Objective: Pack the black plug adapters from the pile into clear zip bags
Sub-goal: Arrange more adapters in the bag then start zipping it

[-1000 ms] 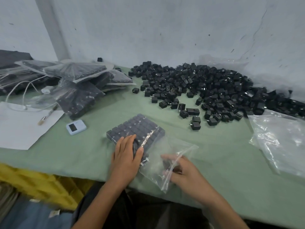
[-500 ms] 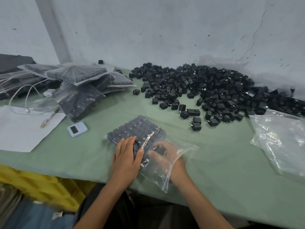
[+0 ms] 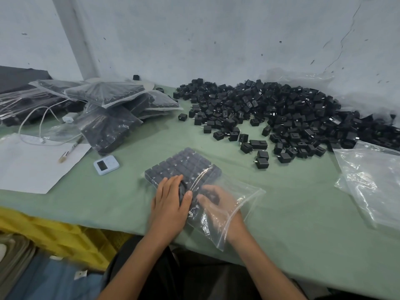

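Inside the zip bag [image 3: 245,197], the right hand [image 3: 219,205] has slid deeper.

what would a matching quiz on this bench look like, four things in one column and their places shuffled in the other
1 adapter pile
2 small blue device
3 white sheet
4 right hand

a inside the open zip bag
b left end of the table
c by the back wall, right side
d between sheet and zip bag

Pairs: 1-c, 2-d, 3-b, 4-a
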{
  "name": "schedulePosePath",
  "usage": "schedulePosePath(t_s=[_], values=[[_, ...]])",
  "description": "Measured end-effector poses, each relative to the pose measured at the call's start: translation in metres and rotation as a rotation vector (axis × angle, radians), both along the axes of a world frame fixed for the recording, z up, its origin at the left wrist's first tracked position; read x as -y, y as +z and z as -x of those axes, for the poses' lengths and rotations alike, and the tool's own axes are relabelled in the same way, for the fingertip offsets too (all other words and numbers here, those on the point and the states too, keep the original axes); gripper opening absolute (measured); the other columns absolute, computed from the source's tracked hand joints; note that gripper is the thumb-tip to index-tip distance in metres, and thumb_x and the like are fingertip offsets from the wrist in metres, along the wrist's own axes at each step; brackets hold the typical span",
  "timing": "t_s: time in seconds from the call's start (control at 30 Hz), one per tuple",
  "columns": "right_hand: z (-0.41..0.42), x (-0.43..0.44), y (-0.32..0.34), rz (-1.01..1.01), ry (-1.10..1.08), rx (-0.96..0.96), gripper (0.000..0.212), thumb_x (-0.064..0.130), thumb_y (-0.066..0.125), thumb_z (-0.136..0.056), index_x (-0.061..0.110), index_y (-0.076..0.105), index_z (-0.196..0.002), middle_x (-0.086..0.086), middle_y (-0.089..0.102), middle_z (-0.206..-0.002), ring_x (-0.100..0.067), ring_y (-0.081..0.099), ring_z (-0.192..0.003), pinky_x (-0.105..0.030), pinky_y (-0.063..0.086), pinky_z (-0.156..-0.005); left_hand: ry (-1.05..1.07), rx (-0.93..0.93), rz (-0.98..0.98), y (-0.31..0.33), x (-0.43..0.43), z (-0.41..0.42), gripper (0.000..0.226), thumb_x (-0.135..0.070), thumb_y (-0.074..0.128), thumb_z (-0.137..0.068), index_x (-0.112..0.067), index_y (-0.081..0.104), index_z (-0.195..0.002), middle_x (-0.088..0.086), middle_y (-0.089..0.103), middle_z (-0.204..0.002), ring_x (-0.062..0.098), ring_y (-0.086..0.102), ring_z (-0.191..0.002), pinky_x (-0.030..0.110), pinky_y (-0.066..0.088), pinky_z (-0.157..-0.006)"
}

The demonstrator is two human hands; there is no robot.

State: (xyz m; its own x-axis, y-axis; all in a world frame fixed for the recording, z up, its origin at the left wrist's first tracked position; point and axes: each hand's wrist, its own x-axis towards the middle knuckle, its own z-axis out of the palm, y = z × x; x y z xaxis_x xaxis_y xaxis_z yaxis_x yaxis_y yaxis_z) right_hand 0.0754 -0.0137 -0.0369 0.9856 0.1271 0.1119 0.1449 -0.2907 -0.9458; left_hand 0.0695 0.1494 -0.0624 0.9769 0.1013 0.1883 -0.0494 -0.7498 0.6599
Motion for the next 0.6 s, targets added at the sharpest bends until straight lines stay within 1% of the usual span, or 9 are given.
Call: schedulePosePath(t_s=[0.07, 0.1, 0.17, 0.2, 0.23, 0.33, 0.4, 0.5, 0.6], values=[[-0.0022, 0.0005, 0.0005, 0.158, -0.005, 0.031, 0.03, 0.03, 0.065, -0.096, 0.015, 0.066, -0.121, 0.009, 0.066, -0.111, -0.002, 0.062, -0.097, -0.007, 0.048, -0.08, 0.001, -0.004, -0.002, 0.0002, 0.0005, -0.0002, 0.055, -0.055, 0.032, -0.101, -0.039, 0.023, -0.152, -0.015, 0.018, -0.162, -0.001, -0.002, -0.148, 0.035, 0.009, -0.119], [-0.0024, 0.0012, -0.0004, 0.187, -0.019, 0.029, 0.03, 0.033, 0.062, -0.097, 0.019, 0.066, -0.123, 0.012, 0.063, -0.113, -0.001, 0.06, -0.099, -0.01, 0.049, -0.083, 0.001, -0.005, -0.003, 0.0004, 0.0008, -0.0005, 0.055, -0.055, 0.032, -0.101, -0.039, 0.023, -0.152, -0.015, 0.018, -0.162, -0.001, -0.002, -0.149, 0.035, 0.009, -0.12], [-0.0001, 0.0015, -0.0016, 0.124, -0.046, -0.024, 0.026, 0.033, 0.06, -0.098, 0.026, 0.064, -0.122, 0.011, 0.064, -0.117, -0.007, 0.063, -0.103, -0.026, 0.054, -0.09, 0.004, -0.001, -0.001, 0.0006, 0.0012, -0.0007, 0.055, -0.055, 0.032, -0.101, -0.038, 0.024, -0.152, -0.015, 0.019, -0.162, 0.0, -0.001, -0.149, 0.035, 0.009, -0.12], [0.0011, 0.0019, -0.0029, 0.069, -0.052, -0.046, 0.021, 0.03, 0.061, -0.097, 0.027, 0.063, -0.118, 0.007, 0.067, -0.113, -0.01, 0.065, -0.101, -0.034, 0.057, -0.089, 0.005, 0.0, 0.0, 0.0008, 0.0013, -0.0008, 0.055, -0.055, 0.032, -0.101, -0.038, 0.024, -0.152, -0.015, 0.019, -0.162, 0.001, 0.0, -0.149, 0.035, 0.009, -0.12], [0.0024, 0.0024, -0.0049, 0.03, -0.062, -0.054, 0.017, 0.028, 0.062, -0.097, 0.027, 0.063, -0.114, 0.005, 0.068, -0.107, -0.012, 0.067, -0.097, -0.036, 0.058, -0.086, 0.006, -0.001, -0.003, 0.0007, 0.0011, -0.0005, 0.055, -0.054, 0.032, -0.101, -0.037, 0.025, -0.152, -0.015, 0.019, -0.162, 0.001, 0.0, -0.149, 0.034, 0.009, -0.12], [0.0053, 0.003, -0.0075, -0.027, -0.065, -0.07, 0.009, 0.028, 0.065, -0.095, 0.026, 0.063, -0.103, 0.004, 0.07, -0.095, -0.009, 0.069, -0.085, -0.027, 0.059, -0.073, 0.007, -0.005, -0.013, 0.0006, 0.0011, 0.0005, 0.055, -0.055, 0.03, -0.101, -0.038, 0.023, -0.152, -0.015, 0.018, -0.162, -0.001, -0.001, -0.148, 0.034, 0.009, -0.119], [0.0057, 0.0025, -0.0086, -0.006, -0.017, -0.072, 0.01, 0.034, 0.066, -0.094, 0.025, 0.064, -0.099, 0.004, 0.07, -0.09, -0.005, 0.069, -0.078, -0.02, 0.056, -0.066, 0.006, -0.009, -0.009, 0.0017, 0.0014, 0.0007, 0.055, -0.055, 0.03, -0.101, -0.038, 0.022, -0.152, -0.015, 0.017, -0.162, -0.001, -0.002, -0.148, 0.033, 0.008, -0.119], [0.0067, 0.0037, -0.0074, -0.019, -0.029, -0.088, 0.008, 0.033, 0.061, -0.097, 0.028, 0.067, -0.1, 0.008, 0.072, -0.092, -0.002, 0.069, -0.083, -0.021, 0.057, -0.072, 0.001, -0.007, 0.0, 0.0033, 0.0019, 0.001, 0.055, -0.055, 0.031, -0.101, -0.038, 0.022, -0.153, -0.015, 0.017, -0.162, -0.001, -0.001, -0.148, 0.032, 0.007, -0.118], [0.0042, 0.0057, -0.006, -0.006, -0.021, -0.081, 0.011, 0.029, 0.058, -0.099, 0.029, 0.068, -0.102, 0.01, 0.072, -0.092, 0.0, 0.068, -0.082, -0.018, 0.056, -0.069, -0.002, -0.005, 0.007, 0.004, 0.0013, 0.0015, 0.055, -0.054, 0.035, -0.101, -0.037, 0.025, -0.152, -0.014, 0.02, -0.161, 0.002, 0.002, -0.149, 0.032, 0.008, -0.119]])
